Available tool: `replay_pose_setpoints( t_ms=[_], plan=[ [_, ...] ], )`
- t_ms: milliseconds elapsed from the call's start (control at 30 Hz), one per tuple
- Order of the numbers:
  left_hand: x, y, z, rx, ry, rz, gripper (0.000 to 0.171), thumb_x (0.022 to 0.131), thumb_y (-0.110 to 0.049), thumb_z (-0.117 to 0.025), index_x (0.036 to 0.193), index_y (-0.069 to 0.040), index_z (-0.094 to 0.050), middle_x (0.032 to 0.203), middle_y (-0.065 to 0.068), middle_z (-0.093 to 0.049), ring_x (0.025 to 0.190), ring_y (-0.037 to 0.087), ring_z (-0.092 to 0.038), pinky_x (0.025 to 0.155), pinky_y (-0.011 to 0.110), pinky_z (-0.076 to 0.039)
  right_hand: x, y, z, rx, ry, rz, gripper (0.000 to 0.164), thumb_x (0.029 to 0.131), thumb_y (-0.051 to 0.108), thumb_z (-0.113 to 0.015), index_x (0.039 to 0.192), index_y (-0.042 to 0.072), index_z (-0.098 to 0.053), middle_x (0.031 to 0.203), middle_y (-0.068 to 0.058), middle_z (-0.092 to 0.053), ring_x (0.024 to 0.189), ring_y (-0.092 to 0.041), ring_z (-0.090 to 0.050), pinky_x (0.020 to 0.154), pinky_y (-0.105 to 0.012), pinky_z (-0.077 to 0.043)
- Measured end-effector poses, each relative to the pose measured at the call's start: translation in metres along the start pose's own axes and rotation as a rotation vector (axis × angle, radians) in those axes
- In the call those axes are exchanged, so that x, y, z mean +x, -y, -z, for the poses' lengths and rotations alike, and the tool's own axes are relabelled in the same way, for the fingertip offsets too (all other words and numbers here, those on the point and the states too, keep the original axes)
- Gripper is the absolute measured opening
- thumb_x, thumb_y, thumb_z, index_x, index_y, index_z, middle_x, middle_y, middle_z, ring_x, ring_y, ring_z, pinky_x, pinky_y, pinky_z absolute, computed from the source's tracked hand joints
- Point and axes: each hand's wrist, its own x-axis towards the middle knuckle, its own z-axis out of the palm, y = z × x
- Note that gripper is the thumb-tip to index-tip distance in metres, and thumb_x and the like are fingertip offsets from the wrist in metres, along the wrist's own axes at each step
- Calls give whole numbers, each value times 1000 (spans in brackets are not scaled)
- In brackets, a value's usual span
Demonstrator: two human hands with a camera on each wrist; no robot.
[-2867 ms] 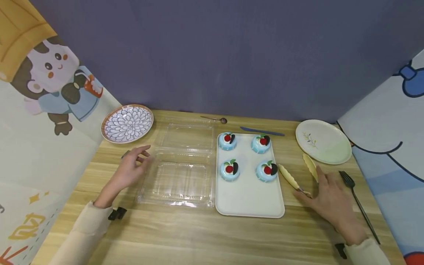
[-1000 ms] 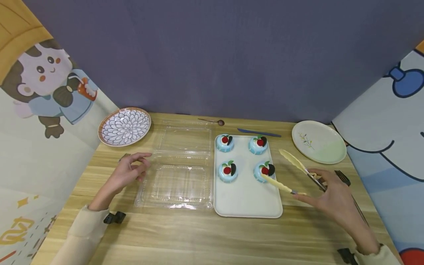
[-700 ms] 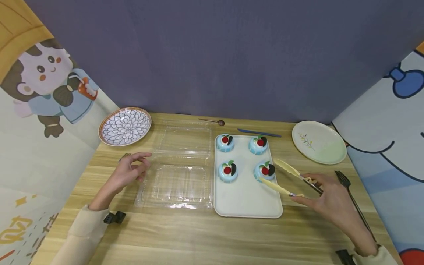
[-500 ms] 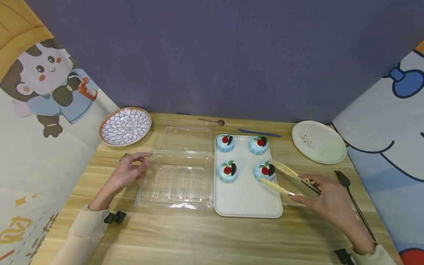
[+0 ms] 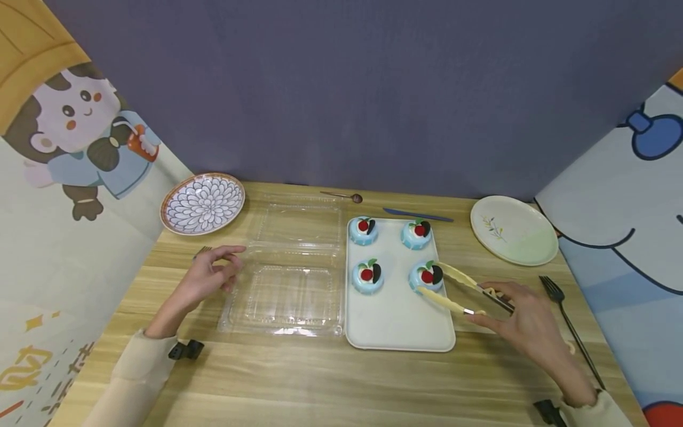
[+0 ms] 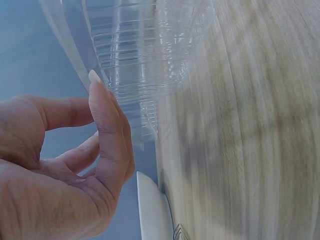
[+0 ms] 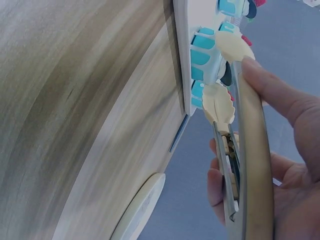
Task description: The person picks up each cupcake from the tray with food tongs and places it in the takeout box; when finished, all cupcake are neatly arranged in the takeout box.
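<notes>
My right hand [image 5: 528,323] grips a pair of tongs [image 7: 254,150] with cream-coloured tips. In the head view, the tips stand on either side of the near-right blue cupcake [image 5: 421,284], which sits on a white tray [image 5: 400,323]; whether they touch it I cannot tell. The cupcake is topped with a red berry, a dark cookie and a green leaf. My left hand [image 5: 208,279] is at the left edge of an opened clear plastic container [image 5: 288,296], fingers loosely bent. In the left wrist view, a fingertip meets the container's rim [image 6: 95,55] or lies just before it.
More blue cupcakes [image 5: 367,279] stand on the tray. Behind lie a small spoon [image 5: 356,197] and a blue knife [image 5: 418,214]. A patterned plate [image 5: 203,204] is back left, a pale plate [image 5: 514,231] back right. A dark fork [image 5: 573,326] lies right; another fork [image 5: 201,251] shows behind my left hand.
My right hand has picked the tongs up off the table and brought them left around the near-right cupcake. Their tips have drawn closer together. My left hand has barely moved.
</notes>
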Motion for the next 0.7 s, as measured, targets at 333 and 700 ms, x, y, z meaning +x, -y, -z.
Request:
replay_pose_setpoints(
  t_ms=[333,700],
  plan=[
    [-1,1,0,-2,-2,-1,46,98,-7,-55,143,2,-45,116,26,-51,71,20,-65,56,32,-62,-1,-1,-2,5,-75,45,63,51,42,-95,104,15,-74,103,-10,-72,85,-33,-66,61,-36,-51],
    [-1,2,-1,8,-7,-9,46,98,-7,-55,142,2,-45,115,26,-52,69,16,-64,55,33,-61,3,0,1,-10,-87,34,64,54,48,-93,105,14,-74,106,-12,-71,80,-34,-67,51,-28,-46]
  ],
)
